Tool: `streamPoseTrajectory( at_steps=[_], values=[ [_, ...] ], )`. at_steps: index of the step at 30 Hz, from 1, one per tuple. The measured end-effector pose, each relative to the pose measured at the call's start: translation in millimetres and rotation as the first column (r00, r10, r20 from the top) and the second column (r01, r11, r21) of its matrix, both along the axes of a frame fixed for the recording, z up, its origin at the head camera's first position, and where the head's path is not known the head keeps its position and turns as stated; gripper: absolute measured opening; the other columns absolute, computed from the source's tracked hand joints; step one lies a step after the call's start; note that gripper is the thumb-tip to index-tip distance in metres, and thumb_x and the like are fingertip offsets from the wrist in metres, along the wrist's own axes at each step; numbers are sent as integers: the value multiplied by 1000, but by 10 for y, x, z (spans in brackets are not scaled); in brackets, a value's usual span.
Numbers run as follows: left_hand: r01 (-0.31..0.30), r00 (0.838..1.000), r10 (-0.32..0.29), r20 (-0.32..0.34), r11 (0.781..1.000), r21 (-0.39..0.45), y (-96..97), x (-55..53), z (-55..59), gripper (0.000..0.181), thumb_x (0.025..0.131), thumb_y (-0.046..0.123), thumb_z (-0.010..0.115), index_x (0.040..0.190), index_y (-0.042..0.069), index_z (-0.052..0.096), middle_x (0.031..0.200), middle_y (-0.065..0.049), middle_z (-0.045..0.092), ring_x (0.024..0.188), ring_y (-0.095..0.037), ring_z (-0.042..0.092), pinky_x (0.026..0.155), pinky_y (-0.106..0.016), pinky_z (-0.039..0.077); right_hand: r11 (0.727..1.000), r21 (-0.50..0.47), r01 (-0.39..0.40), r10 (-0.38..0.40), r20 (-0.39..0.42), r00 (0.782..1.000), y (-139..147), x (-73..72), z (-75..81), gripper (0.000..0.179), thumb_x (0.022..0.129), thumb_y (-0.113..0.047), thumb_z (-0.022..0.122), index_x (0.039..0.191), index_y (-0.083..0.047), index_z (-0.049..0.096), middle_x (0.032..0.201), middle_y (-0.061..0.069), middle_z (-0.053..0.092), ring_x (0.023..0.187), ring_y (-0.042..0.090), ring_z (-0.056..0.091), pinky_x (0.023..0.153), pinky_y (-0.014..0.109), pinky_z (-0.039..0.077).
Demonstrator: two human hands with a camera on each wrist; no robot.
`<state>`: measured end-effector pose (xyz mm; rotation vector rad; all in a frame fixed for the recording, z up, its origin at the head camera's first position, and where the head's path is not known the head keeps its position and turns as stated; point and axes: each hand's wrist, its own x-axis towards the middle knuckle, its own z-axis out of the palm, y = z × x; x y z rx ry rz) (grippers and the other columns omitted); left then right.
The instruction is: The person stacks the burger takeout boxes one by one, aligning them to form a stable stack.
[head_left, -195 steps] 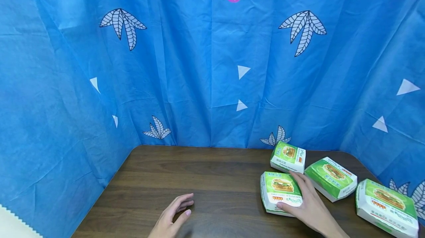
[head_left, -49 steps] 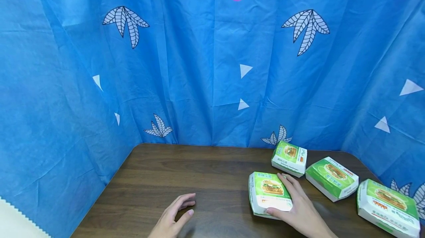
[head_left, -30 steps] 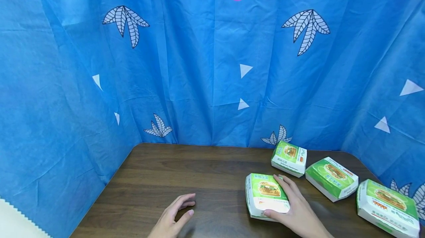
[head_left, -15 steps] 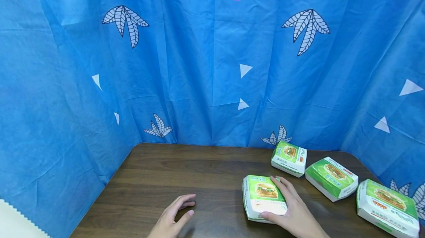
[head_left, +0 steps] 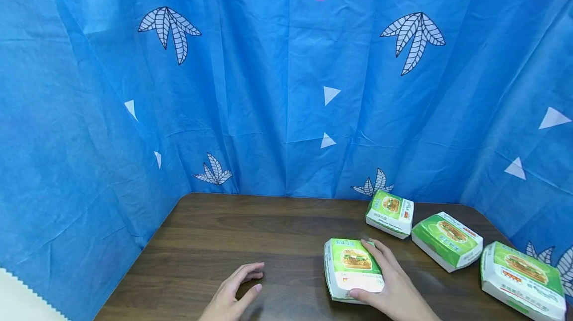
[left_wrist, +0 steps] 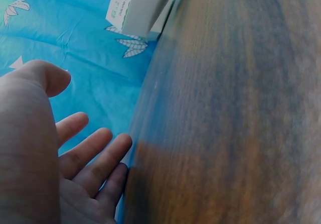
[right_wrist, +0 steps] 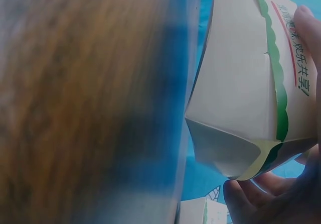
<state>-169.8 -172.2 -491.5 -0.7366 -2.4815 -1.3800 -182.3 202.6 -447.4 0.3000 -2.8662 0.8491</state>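
Observation:
My right hand grips a green and white hamburger box by its right side, thumb at the near edge and fingers at the far edge. In the right wrist view the box's white side faces the camera, and the fingertips wrap its lower corner. Whether the box rests fully on the table is hard to tell. To the left, apart from the box, my left hand hovers at or just over the table with relaxed fingers and holds nothing. The left wrist view shows its palm and loosely spread fingers.
Three more hamburger boxes stand on the right of the brown wooden table: a small one at the back, a greener one beside it, and a large one at the far right. A blue curtain encloses the back and sides.
The right hand has moved the gripped box leftward and a little toward me, away from the other boxes, slowing lately. The left hand and the other boxes have stayed put.

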Motion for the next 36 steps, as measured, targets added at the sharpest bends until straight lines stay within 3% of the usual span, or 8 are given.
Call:
streamPoseTrajectory(
  at_steps=[8, 14, 20, 29, 36],
  values=[
    [8, 996, -8, -87, 1000, -1, 15, 4, 12, 36, 95, 15, 60, 130, 7, 55, 123, -6, 62, 107, -19, 64, 90, -29, 51, 1000, 6, -14, 14, 46, 999, -16, -8, -4, 99, 67, -73, 70, 149, -35, 28, 151, 6, 27, 127, 33, 42, 88, 53, 45],
    [19, 999, -19, -38, 1000, 1, 8, -7, 11, 38, 96, 17, 59, 132, 6, 53, 123, -6, 63, 108, -19, 63, 90, -29, 51, 1000, 0, -24, 24, 79, 997, -17, -3, -7, 100, 68, -71, 71, 149, -27, 31, 151, 9, 26, 128, 37, 41, 88, 55, 45],
    [32, 993, -31, -117, 999, 4, 2, -8, -1, 38, 95, 13, 60, 131, 3, 53, 121, -8, 64, 105, -19, 64, 90, -26, 51, 1000, -12, -29, 30, 89, 996, -20, -5, -23, 99, 69, -70, 71, 149, -27, 31, 152, 10, 26, 129, 38, 40, 89, 56, 45],
    [39, 997, -37, -70, 999, 26, 2, -13, 1, 39, 96, 14, 60, 133, 4, 52, 122, -8, 63, 106, -19, 64, 91, -26, 50, 1000, -8, -19, 19, 72, 997, -37, -9, -48, 102, 66, -73, 70, 148, -25, 33, 151, 8, 28, 128, 33, 41, 91, 53, 44],
    [64, 988, -59, -143, 998, 28, -2, -32, -21, 40, 95, 10, 59, 133, -2, 50, 123, -15, 62, 106, -22, 64, 91, -26, 51, 999, -32, -17, 20, 99, 995, -48, -20, -67, 101, 68, -72, 71, 149, -25, 32, 152, 10, 25, 130, 37, 38, 91, 56, 44]
  ],
)
